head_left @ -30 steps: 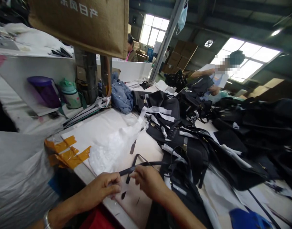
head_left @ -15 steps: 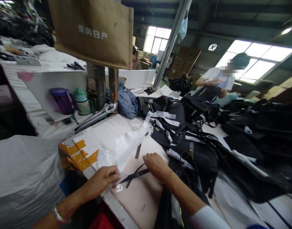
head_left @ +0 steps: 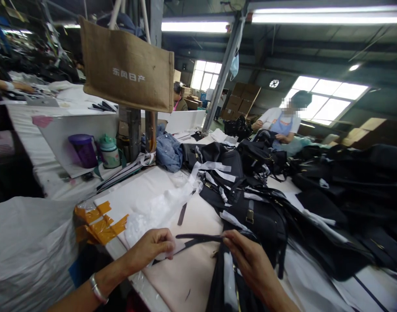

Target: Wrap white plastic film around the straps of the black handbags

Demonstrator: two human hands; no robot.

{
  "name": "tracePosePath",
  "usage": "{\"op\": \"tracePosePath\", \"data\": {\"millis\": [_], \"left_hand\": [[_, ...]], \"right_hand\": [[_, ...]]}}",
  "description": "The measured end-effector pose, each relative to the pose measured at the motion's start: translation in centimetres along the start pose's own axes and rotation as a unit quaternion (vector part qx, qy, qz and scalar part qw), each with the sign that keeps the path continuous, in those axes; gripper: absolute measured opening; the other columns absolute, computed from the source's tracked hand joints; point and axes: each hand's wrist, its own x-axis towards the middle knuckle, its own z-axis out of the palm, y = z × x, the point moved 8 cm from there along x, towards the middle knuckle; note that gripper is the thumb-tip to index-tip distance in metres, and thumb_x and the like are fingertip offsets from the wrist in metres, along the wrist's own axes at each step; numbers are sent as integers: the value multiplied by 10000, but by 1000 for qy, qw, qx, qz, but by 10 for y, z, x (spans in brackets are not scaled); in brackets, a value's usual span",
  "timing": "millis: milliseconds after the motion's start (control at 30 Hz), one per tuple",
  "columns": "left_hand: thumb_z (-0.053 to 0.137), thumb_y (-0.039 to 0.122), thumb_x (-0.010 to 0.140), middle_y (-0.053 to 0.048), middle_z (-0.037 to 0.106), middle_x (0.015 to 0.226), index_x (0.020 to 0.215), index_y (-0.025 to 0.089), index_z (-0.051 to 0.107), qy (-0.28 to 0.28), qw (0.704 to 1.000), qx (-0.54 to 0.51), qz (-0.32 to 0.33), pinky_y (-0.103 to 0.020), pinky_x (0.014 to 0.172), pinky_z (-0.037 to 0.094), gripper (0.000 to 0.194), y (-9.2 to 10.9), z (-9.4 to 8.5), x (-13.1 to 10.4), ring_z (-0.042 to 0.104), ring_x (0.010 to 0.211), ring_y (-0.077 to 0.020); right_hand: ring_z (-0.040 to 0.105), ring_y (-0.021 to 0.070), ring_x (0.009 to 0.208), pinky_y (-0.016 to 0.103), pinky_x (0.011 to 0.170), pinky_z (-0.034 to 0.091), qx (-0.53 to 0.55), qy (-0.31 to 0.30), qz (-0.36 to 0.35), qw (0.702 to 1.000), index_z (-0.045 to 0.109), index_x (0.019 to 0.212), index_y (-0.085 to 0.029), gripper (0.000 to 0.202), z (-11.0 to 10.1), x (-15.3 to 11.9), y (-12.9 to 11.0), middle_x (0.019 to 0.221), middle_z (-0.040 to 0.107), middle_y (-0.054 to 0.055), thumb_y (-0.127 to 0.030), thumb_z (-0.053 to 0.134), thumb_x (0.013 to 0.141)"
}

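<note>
My left hand [head_left: 157, 244], a bangle at its wrist, is closed on a thin whitish wrapping piece [head_left: 179, 248], from which a narrow black strap [head_left: 198, 239] runs rightward. The strap's other part is pinched between the thumb and fingers of my right hand [head_left: 246, 258]; a loose strap end points back toward the left. Below my right forearm lies a black bag [head_left: 217, 281] with a white strip and a zipper. Crumpled white wrapping [head_left: 156, 208] and a short dark strip [head_left: 182, 214] rest on the pale tabletop [head_left: 175, 281] beyond my hands.
Black bags with buckles [head_left: 250, 212] are heaped along the right. Orange tape [head_left: 101, 223] covers the table's left corner. Behind stand a purple cup [head_left: 83, 151], a green-lidded bottle [head_left: 109, 151] and a hanging brown bag [head_left: 127, 73]. A co-worker [head_left: 281, 121] handles a bag opposite.
My right hand has moved right and toward me, drawing the strap out over the black bag. My left hand stays closed, slightly shifted. The view has tilted up.
</note>
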Motion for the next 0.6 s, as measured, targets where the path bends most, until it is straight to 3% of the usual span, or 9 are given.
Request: {"op": "tracePosePath", "data": {"millis": [233, 600], "left_hand": [[621, 272, 825, -24, 685, 722, 791, 132, 619, -2, 999, 35, 19, -249, 664, 398, 144, 11, 9, -4, 588, 688, -144], [611, 243, 810, -5, 649, 722, 795, 145, 636, 23, 994, 96, 52, -256, 696, 405, 102, 36, 11, 4, 569, 712, -146]], "right_hand": [[626, 173, 839, 239, 739, 445, -13, 31, 25, 999, 591, 972, -224, 235, -10, -24, 17, 904, 649, 27, -385, 420, 966], [631, 173, 859, 244, 763, 454, -43, -18, 4, 999, 607, 1017, -237, 261, -12, -31, 18, 948, 663, 36, -373, 387, 980]]}}
